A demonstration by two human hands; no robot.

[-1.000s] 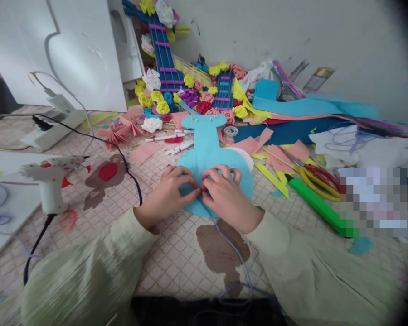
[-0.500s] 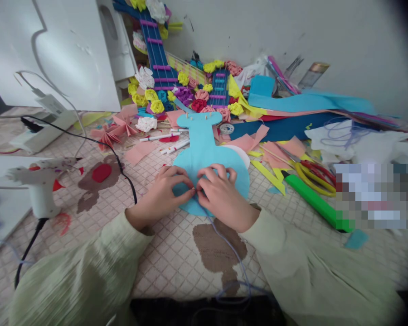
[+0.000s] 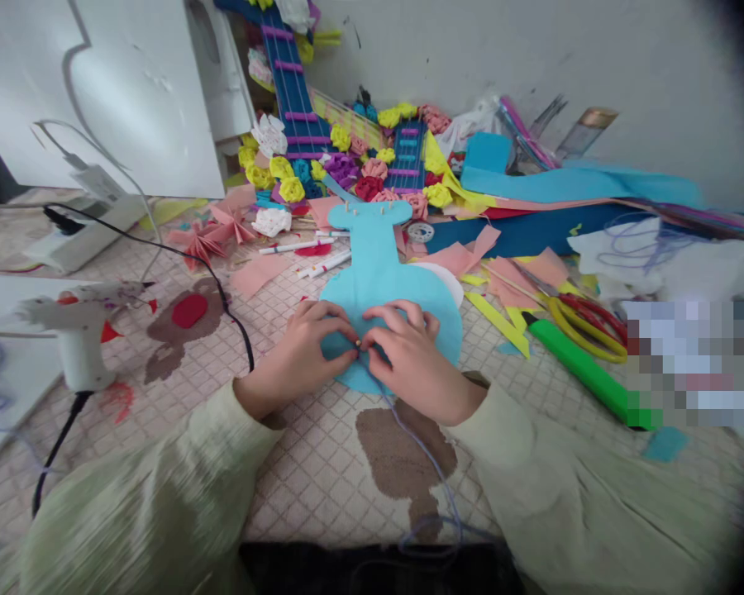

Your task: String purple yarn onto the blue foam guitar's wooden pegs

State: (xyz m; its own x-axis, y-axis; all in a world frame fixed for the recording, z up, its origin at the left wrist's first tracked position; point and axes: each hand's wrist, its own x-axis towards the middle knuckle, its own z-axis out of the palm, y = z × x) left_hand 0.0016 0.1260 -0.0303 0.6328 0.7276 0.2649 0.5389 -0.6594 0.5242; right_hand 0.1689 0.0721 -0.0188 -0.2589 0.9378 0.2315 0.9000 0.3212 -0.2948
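Note:
A light blue guitar-shaped paper cutout (image 3: 375,273) lies on the table, with small wooden pegs (image 3: 381,209) standing on its head end. Over its lower body, my left hand (image 3: 303,351) pinches with thumb and forefinger beside a tiny pale peg (image 3: 358,344). My right hand (image 3: 412,355) meets it there, fingers curled and closed around the end of a thin purple thread (image 3: 425,450). From those fingertips the thread runs down to the table's front edge. The exact grip at the fingertips is partly hidden.
At left are a hot glue gun (image 3: 80,330), a black cable (image 3: 232,310) and a power strip (image 3: 78,235). To the right lie scissors (image 3: 586,330) and a green box cutter (image 3: 583,372). Decorated blue paper guitars (image 3: 298,99) and paper flowers stand behind, with markers (image 3: 326,264) nearer.
Both hands stay together over the cutout, with only slight finger movement. The tiny peg between the fingertips shows more clearly. The whole view has shifted a little.

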